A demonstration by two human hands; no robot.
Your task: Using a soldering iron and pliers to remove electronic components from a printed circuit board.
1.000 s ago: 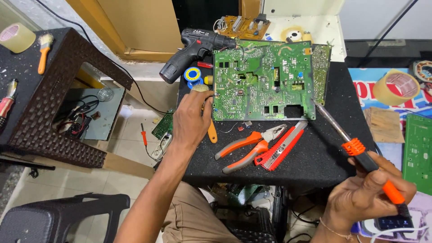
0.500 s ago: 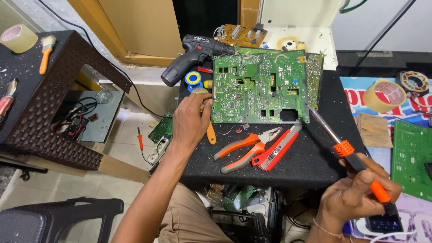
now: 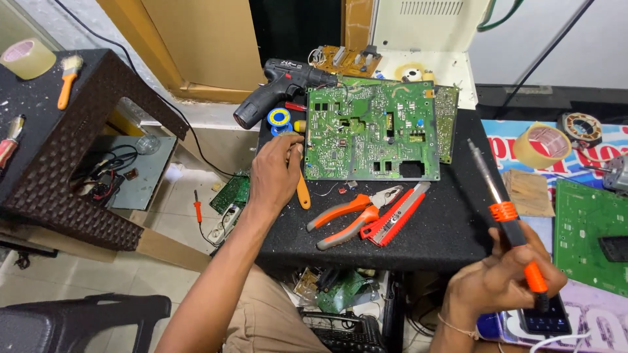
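Gripping a soldering iron (image 3: 507,222) by its black and orange handle, right hand (image 3: 500,281) closed round it at the near right, low over the worktop (image 3: 451,235) edge. Long axis ran from the handle near the wrist up and leftward, metal tip aimed away toward the green circuit board (image 3: 369,131), well apart from it. Could have scorched the small dark screen device (image 3: 546,321) lying directly beneath the fist, or a finger, if the hot end dipped or the grip slid forward along the shaft. Farther in, lay orange-handled pliers (image 3: 350,212) just beside a red utility knife (image 3: 396,216), between hands and board. Rested left hand (image 3: 278,173) on the board's near-left corner, fingers curled, pinning that edge; whether actually pinching it, could not tell. Could have shifted the board if that pressure eased. Beyond, sat a black cordless drill (image 3: 281,85) at the far edge, touching the board's corner.
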